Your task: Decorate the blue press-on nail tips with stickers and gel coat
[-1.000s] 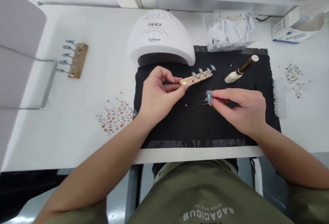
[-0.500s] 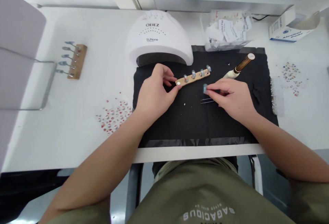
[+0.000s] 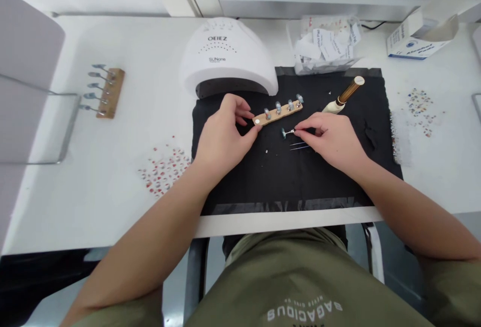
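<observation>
A press-on nail on a metal stem (image 3: 284,133) is pinched by the stem between the thumb and fingertips of my right hand (image 3: 330,139), its blue-green nail pointing left. My left hand (image 3: 225,134) grips the near-left end of a wooden nail stand (image 3: 278,115) between thumb and fingers. Several nail tips stand upright along that strip, and a white dot shows at its bare left end. Tweezers (image 3: 298,145) lie on the black mat (image 3: 263,182), partly hidden under my right hand. Just beyond that hand rests a bottle with a gold cap (image 3: 351,90).
Behind my left hand stands a white nail lamp (image 3: 230,59). A clear tray of alcohol pads (image 3: 326,46) and an opened box (image 3: 419,36) are at the back right. Rhinestones (image 3: 165,169) lie left, more gems (image 3: 421,109) right. Another wooden nail stand (image 3: 112,94) sits far left.
My right hand has moved slightly left and turned the nail, so its metal stem now shows and the nail points left. My left hand stays at the stand's end.
</observation>
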Tool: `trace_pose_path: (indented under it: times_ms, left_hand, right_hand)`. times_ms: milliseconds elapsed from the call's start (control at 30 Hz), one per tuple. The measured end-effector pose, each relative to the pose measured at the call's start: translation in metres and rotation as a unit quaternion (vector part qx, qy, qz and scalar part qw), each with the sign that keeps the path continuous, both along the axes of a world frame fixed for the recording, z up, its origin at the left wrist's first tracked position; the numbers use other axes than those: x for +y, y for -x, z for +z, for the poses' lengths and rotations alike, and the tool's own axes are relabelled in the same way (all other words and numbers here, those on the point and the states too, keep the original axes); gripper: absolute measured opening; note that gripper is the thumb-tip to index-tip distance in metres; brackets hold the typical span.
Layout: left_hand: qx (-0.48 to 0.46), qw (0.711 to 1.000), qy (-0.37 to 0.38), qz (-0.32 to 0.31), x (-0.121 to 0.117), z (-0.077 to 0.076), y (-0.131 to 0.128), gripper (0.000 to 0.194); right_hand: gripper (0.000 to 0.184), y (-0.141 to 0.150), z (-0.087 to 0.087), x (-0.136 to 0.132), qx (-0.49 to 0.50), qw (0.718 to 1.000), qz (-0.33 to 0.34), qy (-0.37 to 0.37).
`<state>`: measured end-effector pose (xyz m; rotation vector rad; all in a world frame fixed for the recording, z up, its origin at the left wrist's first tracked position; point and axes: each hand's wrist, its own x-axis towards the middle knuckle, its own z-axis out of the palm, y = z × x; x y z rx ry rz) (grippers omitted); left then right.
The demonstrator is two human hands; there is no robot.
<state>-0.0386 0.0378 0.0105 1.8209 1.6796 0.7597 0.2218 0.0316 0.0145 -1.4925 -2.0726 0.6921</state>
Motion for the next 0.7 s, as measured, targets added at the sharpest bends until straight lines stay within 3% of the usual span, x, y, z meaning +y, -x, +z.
trace_pose_path:
  times_ms: [333,700]
  left_hand:
    - [0.010,1.000,-0.002,0.000,-0.0003,0.0003,-0.0004,0.040]
    - [0.016,1.000,-0.014,-0.005,-0.0007,-0.0014,-0.0007,0.043]
  right_hand:
    - [0.021,0.0045,-0.0051,-0.0054,-0.031,0.999,0.034,-0.025]
    - [0.019,0.0041,-0.0043,-0.0029,-0.069,0.996,0.051,-0.015]
